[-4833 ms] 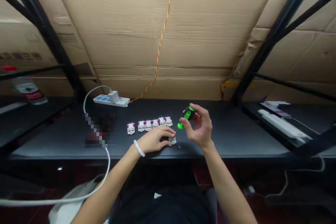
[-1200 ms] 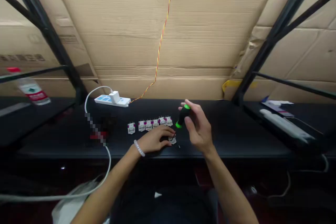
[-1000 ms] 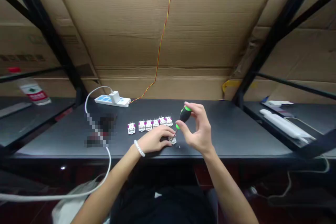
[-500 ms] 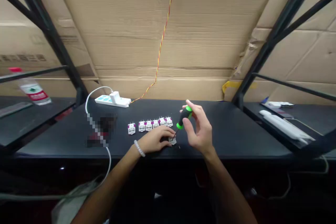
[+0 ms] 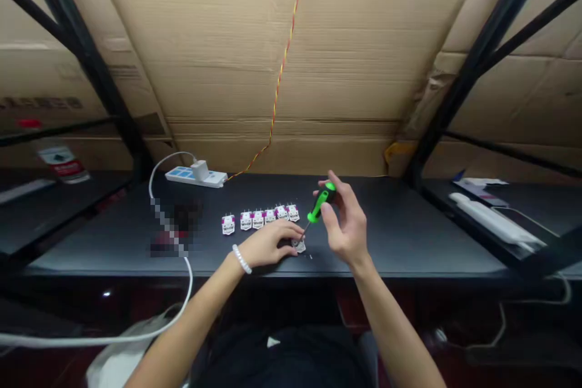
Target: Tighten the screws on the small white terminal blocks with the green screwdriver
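My left hand lies low on the black tabletop, its thumb and fingers closed around a small white plug part near the front edge. Fingers hide much of that piece. In my right hand is a screwdriver with a green and black handle, gripped between thumb and fingers. It leans to the right, and its thin shaft runs down to the white piece beside my left fingertips. Just behind stands a row of several white and purple plug parts with pins pointing up. Tiny bits, perhaps screws, lie right of the held piece.
A white power strip with a plugged-in adapter sits at the back left. Its white cable drops over the front edge. Black metal posts flank the table, with cardboard behind. At far left stands a bottle.
The screwdriver handle has turned, showing more green, and my right thumb has shifted slightly to the right. My left hand stays on the white piece. The picture is brighter on the table.
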Tool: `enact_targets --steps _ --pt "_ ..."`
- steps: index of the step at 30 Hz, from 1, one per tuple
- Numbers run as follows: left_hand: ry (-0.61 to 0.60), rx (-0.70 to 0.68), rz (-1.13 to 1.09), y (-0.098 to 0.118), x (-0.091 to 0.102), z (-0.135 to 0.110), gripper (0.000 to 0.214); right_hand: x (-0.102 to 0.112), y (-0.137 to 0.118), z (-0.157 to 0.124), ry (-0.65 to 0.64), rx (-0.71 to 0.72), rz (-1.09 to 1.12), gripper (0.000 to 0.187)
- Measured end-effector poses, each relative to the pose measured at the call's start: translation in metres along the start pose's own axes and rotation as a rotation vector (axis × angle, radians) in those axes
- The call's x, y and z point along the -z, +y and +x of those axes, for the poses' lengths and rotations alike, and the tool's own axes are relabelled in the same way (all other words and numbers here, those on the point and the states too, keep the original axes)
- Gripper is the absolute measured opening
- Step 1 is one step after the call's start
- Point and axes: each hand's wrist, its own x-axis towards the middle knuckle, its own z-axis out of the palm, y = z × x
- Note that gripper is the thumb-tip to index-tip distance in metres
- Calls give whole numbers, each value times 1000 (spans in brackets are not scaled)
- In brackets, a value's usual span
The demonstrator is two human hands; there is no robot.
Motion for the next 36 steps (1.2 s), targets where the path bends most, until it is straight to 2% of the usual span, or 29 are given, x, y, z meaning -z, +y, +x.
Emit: enact_targets --steps 4,12,26,36 --pt "-3 -1 -3 0 0 0 19 0 0 2 69 34 -120 55" --pt "-33 -11 -57 7 4 -1 11 3 6 -1 -29 -66 96 58" --pt "-40 -7 -42 7 4 -1 5 6 7 -1 14 -50 131 56" --pt "12 33 51 8 6 -2 8 8 6 2 14 1 155 55"
